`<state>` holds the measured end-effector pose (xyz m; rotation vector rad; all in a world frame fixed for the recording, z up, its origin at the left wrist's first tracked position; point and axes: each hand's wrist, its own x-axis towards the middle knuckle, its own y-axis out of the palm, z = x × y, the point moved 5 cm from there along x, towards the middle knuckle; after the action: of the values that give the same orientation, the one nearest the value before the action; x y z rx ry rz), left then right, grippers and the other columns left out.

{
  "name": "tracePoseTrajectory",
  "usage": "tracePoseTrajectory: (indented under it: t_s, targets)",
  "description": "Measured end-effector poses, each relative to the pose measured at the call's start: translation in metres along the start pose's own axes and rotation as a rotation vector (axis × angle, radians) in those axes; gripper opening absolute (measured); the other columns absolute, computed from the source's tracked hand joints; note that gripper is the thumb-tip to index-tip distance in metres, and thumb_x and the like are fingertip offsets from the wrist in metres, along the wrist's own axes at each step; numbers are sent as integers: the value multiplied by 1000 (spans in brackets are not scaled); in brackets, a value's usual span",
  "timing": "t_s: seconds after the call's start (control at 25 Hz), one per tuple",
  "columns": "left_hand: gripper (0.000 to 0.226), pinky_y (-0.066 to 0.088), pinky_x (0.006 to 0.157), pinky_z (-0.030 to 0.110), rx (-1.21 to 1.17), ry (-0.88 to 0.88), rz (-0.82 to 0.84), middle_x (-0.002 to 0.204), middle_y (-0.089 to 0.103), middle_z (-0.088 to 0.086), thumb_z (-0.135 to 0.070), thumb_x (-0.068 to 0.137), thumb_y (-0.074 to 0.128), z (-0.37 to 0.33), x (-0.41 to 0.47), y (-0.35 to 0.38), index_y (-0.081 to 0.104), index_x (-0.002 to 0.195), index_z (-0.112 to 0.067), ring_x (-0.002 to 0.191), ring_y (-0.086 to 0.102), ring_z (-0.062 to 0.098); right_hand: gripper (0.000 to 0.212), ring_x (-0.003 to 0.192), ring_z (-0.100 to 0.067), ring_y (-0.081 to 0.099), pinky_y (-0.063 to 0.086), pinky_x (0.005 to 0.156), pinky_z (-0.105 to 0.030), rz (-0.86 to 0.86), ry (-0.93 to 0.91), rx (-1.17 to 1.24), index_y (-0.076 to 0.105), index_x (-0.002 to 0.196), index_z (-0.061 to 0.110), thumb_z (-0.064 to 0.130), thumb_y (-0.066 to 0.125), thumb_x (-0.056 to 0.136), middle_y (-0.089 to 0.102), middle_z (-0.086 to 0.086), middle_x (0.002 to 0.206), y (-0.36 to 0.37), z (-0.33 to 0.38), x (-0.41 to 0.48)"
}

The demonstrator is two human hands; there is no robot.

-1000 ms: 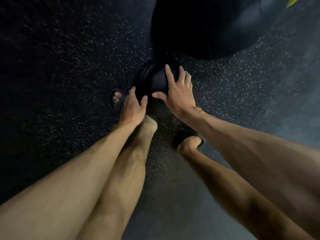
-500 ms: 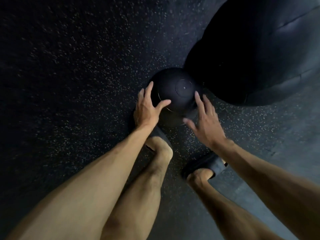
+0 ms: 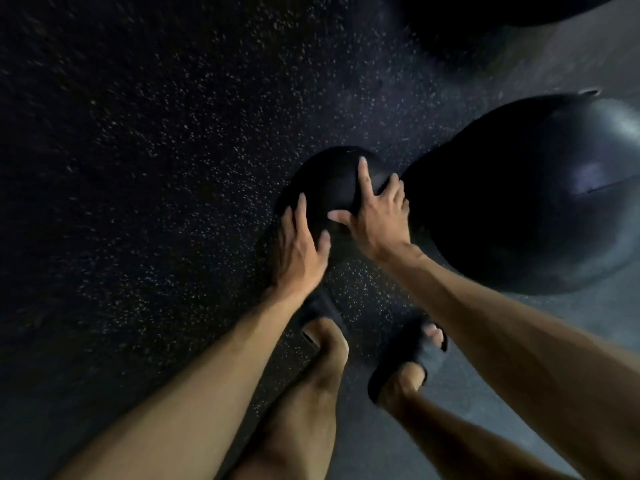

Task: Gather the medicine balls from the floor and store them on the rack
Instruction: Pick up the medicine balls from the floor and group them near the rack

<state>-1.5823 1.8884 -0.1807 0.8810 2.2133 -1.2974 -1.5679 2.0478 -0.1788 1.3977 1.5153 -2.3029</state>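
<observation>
A small black medicine ball (image 3: 329,181) lies on the dark speckled floor in the middle of the head view. My left hand (image 3: 299,252) rests against its near left side with straight, spread fingers. My right hand (image 3: 375,216) lies on its top right with the fingers spread over the surface. Neither hand curls round the ball. The ball's underside and far side are hidden. No rack is in view.
A much larger black ball (image 3: 533,202) stands right beside the small one on its right. Another dark round shape (image 3: 502,8) shows at the top edge. My two feet in black sandals (image 3: 408,362) stand just below the ball. Speckled rubber floor (image 3: 138,168) stretches to the left.
The view has swung left, so the large ball now sits further right. My right hand has moved from the ball's near right side up onto its top. My left hand slid lower on the left.
</observation>
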Motion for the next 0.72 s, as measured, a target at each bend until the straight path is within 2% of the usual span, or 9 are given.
tracePoseTrajectory:
  t_s: [0.08, 0.12, 0.2, 0.32, 0.4, 0.48, 0.6, 0.72]
  targets:
    - [116, 33, 114, 48, 61, -45, 105, 164, 2, 22, -53, 85, 70, -2, -8, 5, -15, 158, -20, 145, 27, 39, 101, 147, -53, 15, 24, 118, -62, 29, 25, -11, -5, 162, 32, 76, 48, 88, 9, -39, 159, -16, 33, 32]
    - [127, 34, 113, 48, 75, -90, 105, 164, -3, 23, -57, 80, 74, -7, -1, 3, -20, 156, -20, 145, 26, 41, 98, 145, -54, 18, 24, 116, -62, 40, 38, -3, 0, 162, 31, 77, 46, 89, 11, -38, 159, -24, 48, 48]
    - [132, 35, 111, 50, 22, -189, 60, 164, -2, 24, -58, 76, 77, -16, 31, -11, -21, 157, -22, 146, 25, 43, 91, 143, -53, 21, 24, 115, -62, 35, 39, 21, 11, 161, 25, 76, 42, 92, 17, -35, 158, -38, 66, 77]
    - [117, 39, 109, 52, -111, -212, -21, 164, 13, 19, -59, 77, 75, -21, 79, -38, -5, 159, -34, 145, 30, 41, 80, 146, -45, 24, 23, 119, -55, -81, -134, 113, 21, 160, 18, 69, 34, 99, 25, -25, 160, -60, 56, 97]
    - [100, 40, 109, 51, -182, -191, -118, 162, 25, 14, -63, 81, 68, -24, 102, -62, 11, 159, -37, 143, 35, 36, 80, 152, -39, 17, 21, 123, -53, -133, -359, 141, 16, 162, 20, 66, 36, 100, 16, -19, 166, -66, 43, 88]
    - [86, 40, 109, 43, -235, -216, -153, 157, 36, 10, -64, 86, 62, -29, 133, -86, 25, 157, -34, 139, 41, 30, 91, 156, -36, 4, 17, 125, -53, -118, -504, 74, 3, 163, 21, 69, 42, 96, 1, -18, 169, -67, 27, 82]
    - [71, 42, 109, 38, -349, -345, -131, 152, 44, 7, -59, 92, 58, -33, 185, -123, 41, 151, -25, 136, 46, 27, 105, 156, -38, 1, 22, 122, -58, -61, -517, 2, -9, 162, 27, 74, 49, 88, -9, -16, 169, -75, 31, 99]
    - [60, 41, 110, 40, -325, -406, -140, 151, 44, 10, -50, 101, 49, -35, 203, -144, 41, 150, -17, 135, 46, 29, 104, 154, -42, 6, 30, 118, -60, 17, -455, 1, -13, 160, 34, 75, 48, 87, -7, -14, 170, -100, 65, 134]
